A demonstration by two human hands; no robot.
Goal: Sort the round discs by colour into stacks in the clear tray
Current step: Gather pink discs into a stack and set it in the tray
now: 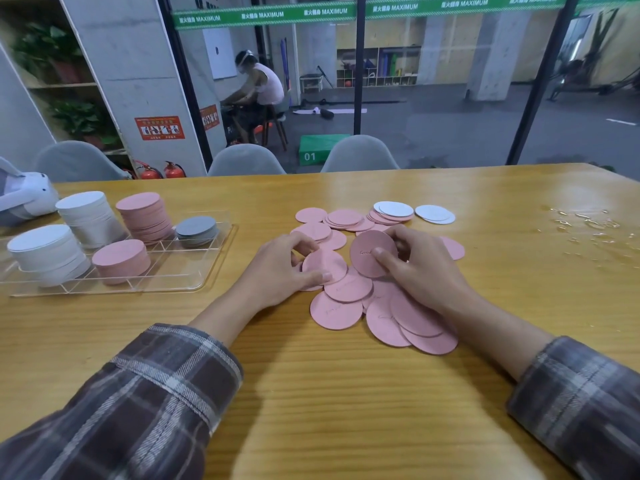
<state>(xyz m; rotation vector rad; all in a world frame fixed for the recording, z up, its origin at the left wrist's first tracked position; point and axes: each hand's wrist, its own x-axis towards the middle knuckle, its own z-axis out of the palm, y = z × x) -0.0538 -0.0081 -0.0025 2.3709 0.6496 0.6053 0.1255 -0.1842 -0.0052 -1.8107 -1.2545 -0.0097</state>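
Several pink discs (410,315) lie scattered on the wooden table (346,393), with a few white discs (433,213) at the far side of the pile. My left hand (277,268) grips a pink disc (323,265) lying in the pile. My right hand (420,265) pinches another pink disc (369,252), tilted up above the pile. The clear tray (207,268) at the left holds two white stacks (48,252), two pink stacks (121,259) and a short grey stack (197,231).
A white and grey bag (24,195) lies at the far left beside the tray. Water drops (581,220) wet the table at the right. Grey chairs (358,155) stand behind the table, and a person sits beyond the glass.
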